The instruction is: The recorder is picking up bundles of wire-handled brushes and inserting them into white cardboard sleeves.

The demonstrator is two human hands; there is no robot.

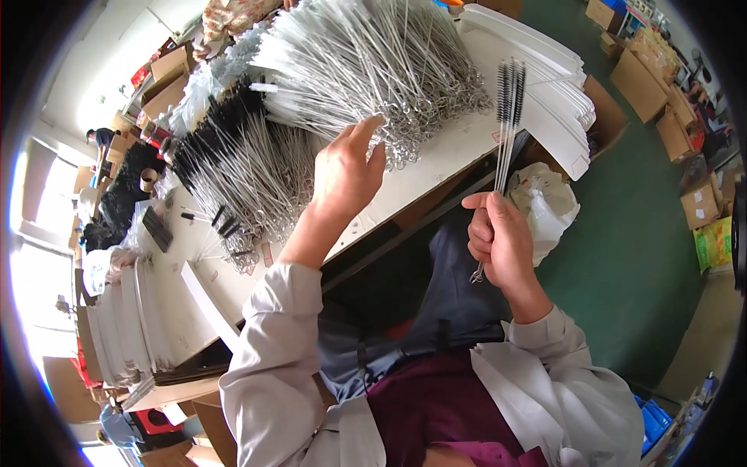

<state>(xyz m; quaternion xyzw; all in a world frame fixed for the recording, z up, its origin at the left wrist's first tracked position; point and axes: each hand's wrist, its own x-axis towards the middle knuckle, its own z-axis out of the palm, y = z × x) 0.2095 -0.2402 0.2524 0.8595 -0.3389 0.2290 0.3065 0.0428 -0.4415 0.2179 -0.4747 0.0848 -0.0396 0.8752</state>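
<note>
My right hand [502, 233] is closed round the wire handles of several thin black-bristled brushes [510, 105]. Their bristles point up, and looped ends stick out below my fist. Over the table, my left hand [348, 167] has its thumb and forefinger apart, with nothing visible between them. Its fingertips are close to the looped wire ends of a big pile of white-bristled brushes [381, 66]; whether they touch is hard to see. Left of that hand lies a heap of black-bristled brushes [241, 167], loops toward me.
The white table [424, 175] runs slantwise before me. White folded card trays [545, 93] are stacked at its right end, above a white plastic bag [545, 206]. More white card strips [140, 319] stand at the left. Cardboard boxes [642, 82] line the green floor's far side.
</note>
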